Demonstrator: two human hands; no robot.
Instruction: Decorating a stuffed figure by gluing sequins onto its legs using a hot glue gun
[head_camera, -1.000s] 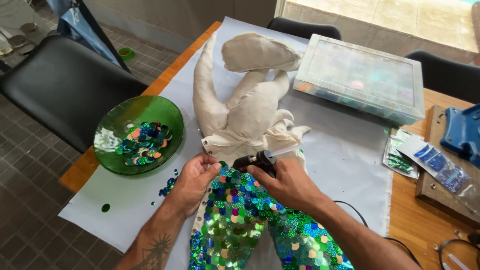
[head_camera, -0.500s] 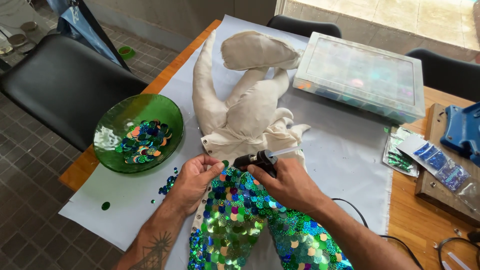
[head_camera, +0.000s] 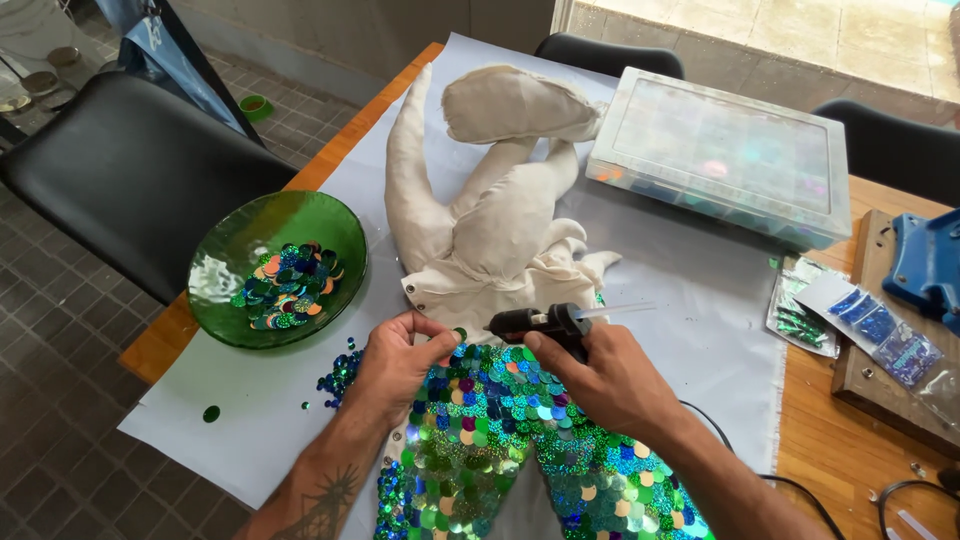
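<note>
My right hand (head_camera: 610, 385) is closed around a small black glue gun (head_camera: 545, 322), fingers wrapped on the grip, and my left hand (head_camera: 400, 362) pinches one green sequin (head_camera: 459, 334) between thumb and forefinger, the other fingers loosely curled. Both hover at the top edge of the sequined patch (head_camera: 500, 440), where the green and blue scales meet the bare cream cloth of the stuffed fabric figure (head_camera: 490, 225) lying on the white sheet (head_camera: 690, 300) over the counter (head_camera: 850, 470). The gun lies nearly level, its long axis running left to right across my view, nozzle pointing left toward the sequin and the clear glue stick (head_camera: 615, 311) jutting out behind to the right. The figure's long axis runs away from me, sequined end near my body, cream limbs toward the far edge. As I judge it, the main risk is the hot nozzle so close to my left fingertips: a small slip could burn them or string glue across scales already laid. A blob too large could seep out and dull the neighbours; a sequin set crooked would break the overlapping rows. The cord trailing off my right wrist could also drag on the cloth. The green glass bowl (head_camera: 277, 268) of loose sequins sits to my left, a clear plastic organiser box (head_camera: 725, 155) far right.
</note>
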